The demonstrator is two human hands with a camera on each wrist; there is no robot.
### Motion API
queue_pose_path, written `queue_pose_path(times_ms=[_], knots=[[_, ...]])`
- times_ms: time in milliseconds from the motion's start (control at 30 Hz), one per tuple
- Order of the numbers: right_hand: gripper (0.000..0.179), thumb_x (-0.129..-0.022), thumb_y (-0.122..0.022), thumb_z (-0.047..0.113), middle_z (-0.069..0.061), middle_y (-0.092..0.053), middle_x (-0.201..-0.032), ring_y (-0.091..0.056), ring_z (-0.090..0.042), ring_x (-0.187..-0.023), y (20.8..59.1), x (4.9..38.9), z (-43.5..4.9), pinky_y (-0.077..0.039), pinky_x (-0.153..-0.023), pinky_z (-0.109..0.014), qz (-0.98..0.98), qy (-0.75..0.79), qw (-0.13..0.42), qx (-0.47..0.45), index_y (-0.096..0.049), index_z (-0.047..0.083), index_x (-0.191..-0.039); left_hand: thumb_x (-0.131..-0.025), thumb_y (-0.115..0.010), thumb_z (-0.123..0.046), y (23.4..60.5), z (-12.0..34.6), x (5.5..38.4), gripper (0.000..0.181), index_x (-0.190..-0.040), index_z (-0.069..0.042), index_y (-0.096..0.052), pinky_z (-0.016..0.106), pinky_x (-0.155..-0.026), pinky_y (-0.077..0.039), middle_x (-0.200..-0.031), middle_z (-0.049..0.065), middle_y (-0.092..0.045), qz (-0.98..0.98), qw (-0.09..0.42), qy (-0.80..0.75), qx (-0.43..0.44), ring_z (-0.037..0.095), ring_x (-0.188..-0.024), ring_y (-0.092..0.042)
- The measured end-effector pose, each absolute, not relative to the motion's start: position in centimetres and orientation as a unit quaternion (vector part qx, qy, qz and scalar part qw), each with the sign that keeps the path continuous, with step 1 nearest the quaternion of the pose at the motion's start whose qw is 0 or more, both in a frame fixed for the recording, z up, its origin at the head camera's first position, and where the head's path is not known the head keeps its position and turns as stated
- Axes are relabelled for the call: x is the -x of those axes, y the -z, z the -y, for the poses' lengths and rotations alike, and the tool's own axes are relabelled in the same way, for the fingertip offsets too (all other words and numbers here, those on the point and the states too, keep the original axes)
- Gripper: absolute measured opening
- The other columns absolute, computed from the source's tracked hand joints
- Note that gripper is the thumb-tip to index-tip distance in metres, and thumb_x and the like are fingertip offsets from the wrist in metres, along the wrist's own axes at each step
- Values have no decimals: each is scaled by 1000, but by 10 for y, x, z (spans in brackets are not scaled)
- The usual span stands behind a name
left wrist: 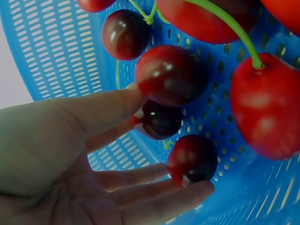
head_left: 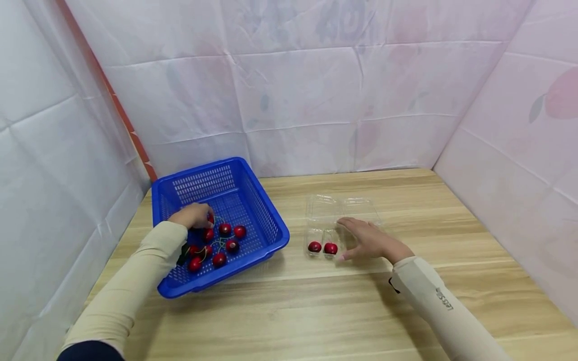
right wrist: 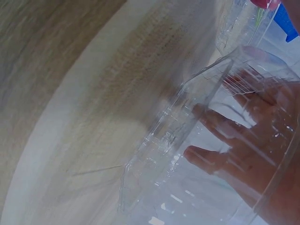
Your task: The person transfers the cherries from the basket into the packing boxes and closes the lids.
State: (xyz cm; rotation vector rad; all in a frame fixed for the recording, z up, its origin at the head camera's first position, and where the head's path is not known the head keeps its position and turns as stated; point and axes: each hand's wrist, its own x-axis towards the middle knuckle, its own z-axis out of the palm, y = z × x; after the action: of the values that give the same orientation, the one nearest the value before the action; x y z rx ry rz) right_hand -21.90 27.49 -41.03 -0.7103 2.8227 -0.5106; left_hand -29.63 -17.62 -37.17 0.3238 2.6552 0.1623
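My left hand [head_left: 191, 216] reaches into a blue plastic basket [head_left: 266, 198], its fingers among red cherries [head_left: 232, 245] with green stems. In the left wrist view its thumb touches a dark red cherry [left wrist: 171, 75], and the longer fingers extend fairly straight beside another cherry [left wrist: 192, 159]. At the right, my right hand [head_left: 368, 239] rests with spread fingers at a clear plastic container [head_left: 322, 204]. Two cherries [head_left: 330, 248] sit side by side in its front part. Through the clear plastic [right wrist: 173, 126] the right fingers show in the right wrist view.
The basket and container stand on a light wood-grain table [head_left: 289, 311]. Pale printed cloth [head_left: 289, 90] hangs behind and along both sides. The basket's raised walls surround the left hand.
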Motion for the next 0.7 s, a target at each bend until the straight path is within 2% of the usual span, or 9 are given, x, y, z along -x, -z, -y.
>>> queue_pose_path(times_ms=[267, 700], knots=[[96, -73, -78, 49, -25, -38, -146, -33, -45, -135, 412, 219, -275, -18, -101, -74, -952, 167, 88, 243, -36, -2, -143, -92, -60, -12, 372, 176, 297, 32, -122, 0, -60, 54, -92, -44, -126, 28, -53, -961, 244, -47, -120, 45, -118, -49], [97, -73, -78, 49, -25, -36, -147, -32, -45, -135, 410, 220, -274, -18, -101, -74, -951, 168, 95, 241, -35, -3, -143, -90, -62, -9, 374, 176, 299, 26, -114, -1, -63, 50, -87, -47, -118, 25, -58, -964, 231, -35, -125, 40, -109, -54]])
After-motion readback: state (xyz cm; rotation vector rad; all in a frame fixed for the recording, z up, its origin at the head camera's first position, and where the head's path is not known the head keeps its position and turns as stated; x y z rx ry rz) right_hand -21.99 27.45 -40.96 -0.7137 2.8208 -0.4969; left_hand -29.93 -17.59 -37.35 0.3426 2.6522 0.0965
